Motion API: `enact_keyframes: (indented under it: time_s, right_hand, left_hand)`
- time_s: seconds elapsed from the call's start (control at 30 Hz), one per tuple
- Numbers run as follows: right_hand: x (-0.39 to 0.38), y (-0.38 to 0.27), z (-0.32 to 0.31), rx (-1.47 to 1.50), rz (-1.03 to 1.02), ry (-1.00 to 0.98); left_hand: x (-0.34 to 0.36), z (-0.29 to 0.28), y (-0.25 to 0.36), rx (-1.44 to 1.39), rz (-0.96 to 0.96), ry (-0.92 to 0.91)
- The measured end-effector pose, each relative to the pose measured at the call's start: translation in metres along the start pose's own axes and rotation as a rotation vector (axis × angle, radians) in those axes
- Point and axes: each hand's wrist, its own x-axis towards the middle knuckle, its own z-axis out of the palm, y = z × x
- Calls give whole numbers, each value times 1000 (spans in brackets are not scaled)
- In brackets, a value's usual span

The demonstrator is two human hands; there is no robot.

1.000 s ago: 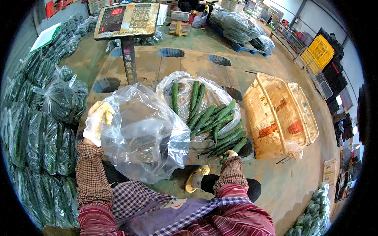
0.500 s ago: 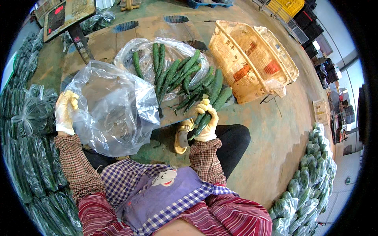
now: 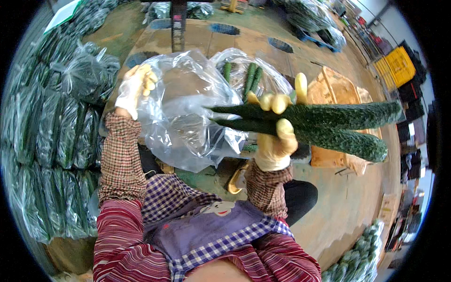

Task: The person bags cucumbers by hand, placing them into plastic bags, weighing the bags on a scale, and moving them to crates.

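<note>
My right hand [image 3: 277, 136], in a pale yellow glove, grips two long dark green cucumbers [image 3: 343, 120] lifted close to me; they lie nearly level, their thin ends pointing left. My gloved left hand [image 3: 137, 87] is closed on the edge of a large clear plastic bag [image 3: 188, 117], which hangs open and looks slack, with no cucumber seen in it. Behind the bag, several more cucumbers [image 3: 252, 77] rest on another sheet of clear plastic [image 3: 277, 75]; the raised cucumbers and my right hand hide part of that pile.
A cream plastic crate [image 3: 329, 89] lies to the right, partly covered by the cucumbers. Bagged cucumbers [image 3: 51, 127] are stacked along my left, with more bags [image 3: 357, 256] at lower right. A scale post [image 3: 178, 28] rises at the far side.
My right hand has lifted the two cucumbers from beside the pile up toward me and turned them sideways. The left hand still holds the bag. The whole view has shifted.
</note>
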Motion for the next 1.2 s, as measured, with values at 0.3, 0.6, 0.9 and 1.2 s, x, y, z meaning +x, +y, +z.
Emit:
enact_keyframes:
  time_s: [0.3,0.6,0.9,1.2]
  right_hand:
    - [-30,153,-65,-747,738,-434]
    - [-17,155,-50,-1074,521,-634]
    - [-105,8,-280,-1153,284,1699]
    - [-146,45,-315,-731,167,1569]
  left_hand:
    - [-10,-69,34,-187,109,115]
    - [-22,-57,31,-37,57,331]
    - [-10,-22,10,-55,-75,15]
    - [-2,-1,3,85,-36,-57]
